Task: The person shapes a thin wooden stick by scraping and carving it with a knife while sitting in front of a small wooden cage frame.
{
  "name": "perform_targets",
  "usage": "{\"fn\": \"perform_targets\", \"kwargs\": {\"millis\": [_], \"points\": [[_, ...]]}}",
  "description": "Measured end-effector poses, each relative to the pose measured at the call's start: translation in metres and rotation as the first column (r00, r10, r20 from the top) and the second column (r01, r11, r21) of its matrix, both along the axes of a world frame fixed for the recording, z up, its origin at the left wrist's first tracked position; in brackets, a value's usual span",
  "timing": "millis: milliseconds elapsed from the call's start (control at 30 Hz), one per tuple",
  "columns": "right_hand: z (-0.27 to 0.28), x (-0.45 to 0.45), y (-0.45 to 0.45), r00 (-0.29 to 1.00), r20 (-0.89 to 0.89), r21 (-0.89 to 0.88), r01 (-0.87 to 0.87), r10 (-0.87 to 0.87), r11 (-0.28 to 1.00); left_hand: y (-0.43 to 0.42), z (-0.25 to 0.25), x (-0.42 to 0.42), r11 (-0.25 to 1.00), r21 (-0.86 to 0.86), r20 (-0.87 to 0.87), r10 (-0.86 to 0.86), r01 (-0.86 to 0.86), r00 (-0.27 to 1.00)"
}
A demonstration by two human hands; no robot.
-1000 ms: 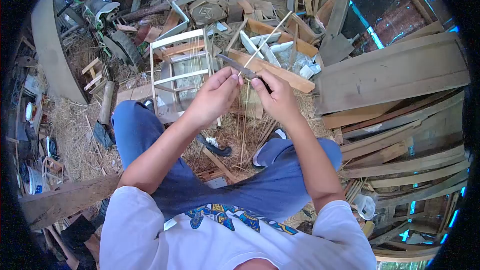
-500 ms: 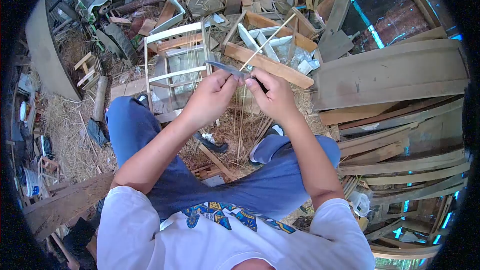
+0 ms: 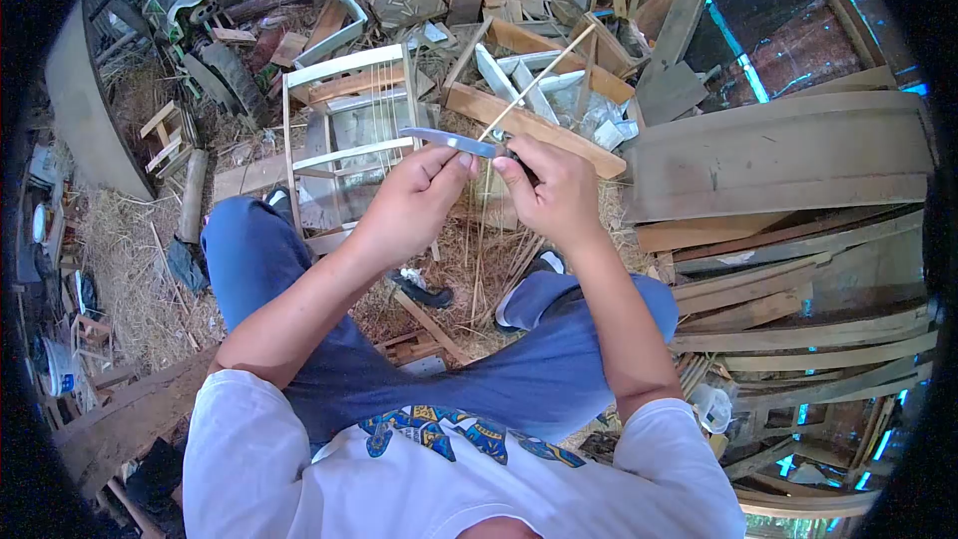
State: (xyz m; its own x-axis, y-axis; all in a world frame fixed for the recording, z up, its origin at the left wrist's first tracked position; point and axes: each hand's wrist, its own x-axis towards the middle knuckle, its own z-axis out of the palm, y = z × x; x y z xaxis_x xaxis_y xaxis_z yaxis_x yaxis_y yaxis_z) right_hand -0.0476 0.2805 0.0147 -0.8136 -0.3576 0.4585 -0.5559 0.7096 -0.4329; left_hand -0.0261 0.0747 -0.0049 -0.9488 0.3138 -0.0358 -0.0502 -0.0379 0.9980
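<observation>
My right hand is closed on the dark handle of a knife, whose blade points left across the front of my left hand. In my left hand a thin wooden stick is pinched; it slants up and to the right past the blade. Both hands are close together above my lap. The stick's lower end is hidden by my fingers and the blade. Below the hands, several thin strips lie over the straw.
A pale wooden frame with strings stands beyond my left hand. Boards are stacked at the right. A plank and white-edged frame pieces lie ahead. A dark curved object rests between my legs.
The knife blade has turned so that its flat side shows brighter and lies nearer level. Both hands stay close together, the left a little further left. The view has shifted slightly.
</observation>
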Motion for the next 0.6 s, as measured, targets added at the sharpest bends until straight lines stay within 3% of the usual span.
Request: {"fn": "perform_targets", "kwargs": {"millis": [233,333,467,533,600], "points": [[-0.002,-0.014,0.014,0.999,-0.008,0.040,0.053,-0.053,0.998,0.000,0.007,-0.005,0.998,0.062,0.040,-0.012,0.010,0.999],[-0.001,-0.028,0.031,0.982,0.031,0.051,0.183,-0.185,0.982,-0.003,0.007,-0.003,0.999,-0.030,0.030,-0.036,0.037,0.999],[-0.008,-0.037,0.046,0.961,0.059,0.079,0.264,-0.269,0.961,-0.004,0.009,0.001,0.996,0.066,0.179,-0.064,0.053,0.982],[-0.010,-0.048,0.071,0.869,0.157,0.015,0.474,-0.470,0.880,-0.009,0.012,0.002,0.976,0.189,0.312,-0.168,0.112,0.935],[-0.015,-0.047,0.075,0.865,0.073,0.037,0.496,-0.497,0.868,-0.005,0.011,0.010,0.976,0.190,0.323,-0.169,0.111,0.931]]}}
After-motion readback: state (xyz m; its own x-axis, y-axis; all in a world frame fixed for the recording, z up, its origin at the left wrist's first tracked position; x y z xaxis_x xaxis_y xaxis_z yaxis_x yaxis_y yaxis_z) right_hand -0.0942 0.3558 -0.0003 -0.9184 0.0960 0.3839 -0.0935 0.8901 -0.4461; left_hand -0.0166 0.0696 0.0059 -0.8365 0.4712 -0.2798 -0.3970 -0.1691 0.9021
